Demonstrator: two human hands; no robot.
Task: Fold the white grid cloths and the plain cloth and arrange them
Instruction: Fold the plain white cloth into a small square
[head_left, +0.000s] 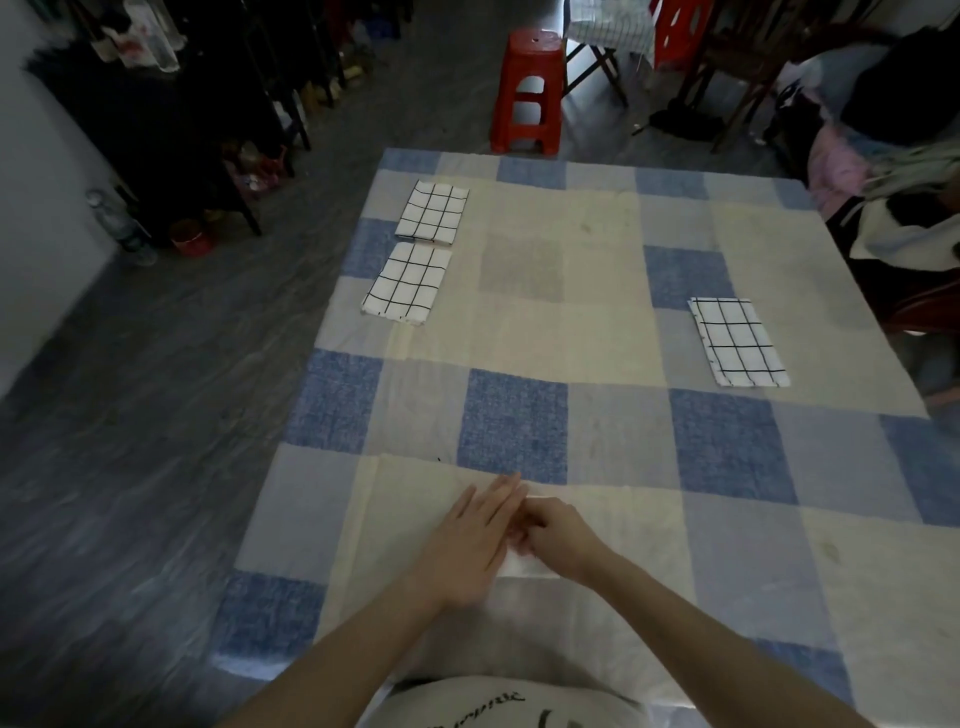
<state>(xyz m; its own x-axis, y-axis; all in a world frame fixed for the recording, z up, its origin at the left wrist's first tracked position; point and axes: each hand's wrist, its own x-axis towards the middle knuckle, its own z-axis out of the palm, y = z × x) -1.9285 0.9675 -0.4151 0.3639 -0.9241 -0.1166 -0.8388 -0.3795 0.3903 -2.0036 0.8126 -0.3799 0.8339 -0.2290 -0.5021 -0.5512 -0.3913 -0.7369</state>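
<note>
Plain cloth (524, 566) lies nearest the person, at the near edge of the surface (727, 545), mostly hidden under both hands so that only a pale strip shows. Left hand (472, 540) lies flat on it with fingers straight and together, apparently pressing the fabric down to hold a fold in place. Right hand (558, 535) sits just beside it, touching, with fingers curled under as if pinching an edge of the cloth; the grip itself is hidden, so I judge this rather than see it.

Farther out, three grid cloths already lie folded into neat rectangles. One grid cloth (737, 343) rests alone toward the right side. Another (408, 283) lies at the left edge, and the third (432, 212) sits just beyond it, the two nearly in line, which suggests a row is being built there. By that reading, the plain one is the last piece to fold.

Beyond the surface stands a red stool (529, 93) on the floor.
</note>
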